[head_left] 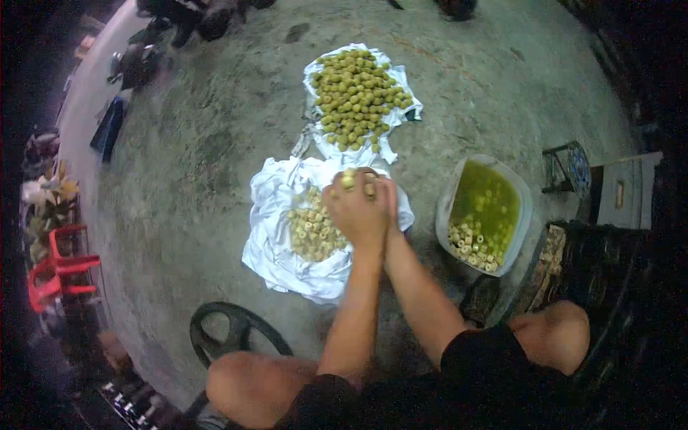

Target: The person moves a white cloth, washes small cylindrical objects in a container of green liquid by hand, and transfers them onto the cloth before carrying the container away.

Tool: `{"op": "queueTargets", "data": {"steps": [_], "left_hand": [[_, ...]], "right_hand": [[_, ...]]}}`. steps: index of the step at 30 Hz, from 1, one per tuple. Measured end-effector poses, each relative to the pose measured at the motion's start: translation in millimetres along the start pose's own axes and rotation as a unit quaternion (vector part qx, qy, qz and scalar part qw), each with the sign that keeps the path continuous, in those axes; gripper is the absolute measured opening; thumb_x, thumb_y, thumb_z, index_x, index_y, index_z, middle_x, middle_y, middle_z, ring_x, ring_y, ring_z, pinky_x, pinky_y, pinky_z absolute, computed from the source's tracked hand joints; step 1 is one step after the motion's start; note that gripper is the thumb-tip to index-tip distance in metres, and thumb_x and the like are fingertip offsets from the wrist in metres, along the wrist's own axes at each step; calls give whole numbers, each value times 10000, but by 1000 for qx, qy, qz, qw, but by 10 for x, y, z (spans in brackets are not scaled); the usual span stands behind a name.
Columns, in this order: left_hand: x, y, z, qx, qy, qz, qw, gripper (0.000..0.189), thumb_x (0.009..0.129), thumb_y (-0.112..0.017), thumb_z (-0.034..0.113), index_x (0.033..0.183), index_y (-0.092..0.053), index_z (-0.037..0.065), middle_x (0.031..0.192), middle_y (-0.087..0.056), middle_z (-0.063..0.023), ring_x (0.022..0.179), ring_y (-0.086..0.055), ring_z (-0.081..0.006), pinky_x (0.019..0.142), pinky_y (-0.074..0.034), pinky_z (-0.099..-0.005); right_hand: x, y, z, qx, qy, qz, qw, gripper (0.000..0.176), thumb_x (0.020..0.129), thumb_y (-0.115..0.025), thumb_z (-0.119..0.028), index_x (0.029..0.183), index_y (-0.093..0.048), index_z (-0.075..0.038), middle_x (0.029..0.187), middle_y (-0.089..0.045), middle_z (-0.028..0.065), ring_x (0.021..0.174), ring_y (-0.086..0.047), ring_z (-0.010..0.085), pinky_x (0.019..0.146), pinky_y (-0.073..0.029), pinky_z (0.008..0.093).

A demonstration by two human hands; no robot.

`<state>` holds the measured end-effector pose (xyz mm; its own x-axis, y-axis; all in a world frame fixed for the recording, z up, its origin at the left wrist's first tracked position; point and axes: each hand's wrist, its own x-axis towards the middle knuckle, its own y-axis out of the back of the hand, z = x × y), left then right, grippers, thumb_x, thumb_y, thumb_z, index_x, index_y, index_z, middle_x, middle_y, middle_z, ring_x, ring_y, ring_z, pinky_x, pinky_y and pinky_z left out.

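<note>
Left hand (358, 215) pinches a green fruit (347, 180) above the white cloth (276, 215) heaped with pale fruit pieces (312, 233) on the floor; right hand (390, 204) presses against it, its grip hidden.

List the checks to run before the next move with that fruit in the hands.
1. Grip of left hand on held fruit, closed: ok.
2. Grip of right hand, mostly hidden behind the left: cannot tell.
3. Both hands above near cloth, beside pale pieces: ok.
4. Stock in green pile, all lying on far cloth: ok.
5. Stance of tub, upright with liquid inside: ok.
6. Any tool in hand: cannot tell.
</note>
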<state>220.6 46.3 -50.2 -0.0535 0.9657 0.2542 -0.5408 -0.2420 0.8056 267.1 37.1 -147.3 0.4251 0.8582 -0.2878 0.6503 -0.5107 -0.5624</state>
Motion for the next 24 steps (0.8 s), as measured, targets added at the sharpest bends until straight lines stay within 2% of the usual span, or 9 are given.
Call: {"op": "queueTargets", "data": {"steps": [1, 4, 5, 7, 10, 13, 19, 21, 24], "left_hand": [[52, 4, -200, 13, 32, 27, 999, 280, 797, -695, 298, 1042, -711, 165, 1178, -590, -158, 1130, -494, -372, 902, -469, -472], [37, -46, -1034, -100, 125, 32, 987, 303, 843, -660, 336, 1089, -704, 165, 1184, -596, -166, 1150, -491, -368, 923, -452, -469], [61, -135, -1259, -169, 146, 21, 975, 323, 857, -648, 352, 1113, -699, 160, 1199, -596, -170, 1163, -489, -368, 940, -439, -470], [-108, -206, -1541, -68, 102, 4, 992, 372, 874, -635, 361, 1181, -674, 154, 1230, -588, -169, 1206, -468, -365, 980, -397, -489], [-240, -196, -1819, 4, 47, -52, 997, 468, 909, -612, 372, 1350, -567, 223, 1359, -502, -175, 1312, -389, -380, 1074, -238, -564], [-363, -101, -1859, 1, 14, -51, 999, 544, 888, -625, 391, 1403, -520, 252, 1423, -460, -170, 1345, -371, -386, 1087, -228, -563], [-430, -167, -1838, 75, 13, -30, 997, 581, 865, -635, 377, 1415, -516, 230, 1478, -407, -174, 1366, -352, -384, 1098, -213, -575], [-431, -333, -2096, 141, 41, -26, 989, 580, 855, -624, 395, 1385, -539, 175, 1458, -431, -186, 1355, -375, -372, 1075, -251, -572], [-299, -358, -1867, 82, 87, 0, 993, 531, 878, -576, 401, 1337, -561, 136, 1418, -467, -188, 1326, -413, -356, 1056, -277, -585]], "right_hand": [[-29, -277, 34, 147, -88, -40, 985, 337, 946, -586, -292, 1140, -604, -17, 1046, -625, 41, 939, -607, 167, 852, -511, 340], [52, -568, 489, -86, -41, -101, 990, 341, 919, -606, -251, 1201, -613, -59, 1014, -657, 66, 903, -635, 230, 831, -521, 359], [71, -546, 555, -251, 30, -140, 957, 357, 916, -603, -253, 1231, -607, -85, 1058, -652, 77, 943, -629, 255, 855, -512, 372], [23, -439, 663, -548, 167, -191, 797, 398, 909, -596, -257, 1289, -594, -138, 1146, -642, 100, 1022, -618, 303, 903, -495, 400], [17, -250, 601, -573, 280, -250, 729, 457, 886, -604, -264, 1336, -570, -197, 1296, -572, 120, 1179, -541, 356, 1002, -438, 439], [-13, -188, 564, -581, 219, -262, 739, 505, 861, -610, -250, 1358, -551, -184, 1392, -525, 93, 1299, -453, 316, 1103, -339, 483], [-83, -242, 534, -669, 262, -223, 659, 522, 830, -659, -287, 1333, -575, -172, 1440, -491, 111, 1304, -466, 341, 1099, -377, 443], [18, -271, 554, -605, 175, -294, 719, 503, 811, -684, -310, 1277, -613, -137, 1401, -532, 118, 1293, -480, 341, 1097, -381, 431], [-44, -408, 240, -652, 189, -243, 693, 499, 757, -736, -341, 1194, -646, -117, 1201, -616, 162, 1172, -560, 341, 993, -446, 457]]}}
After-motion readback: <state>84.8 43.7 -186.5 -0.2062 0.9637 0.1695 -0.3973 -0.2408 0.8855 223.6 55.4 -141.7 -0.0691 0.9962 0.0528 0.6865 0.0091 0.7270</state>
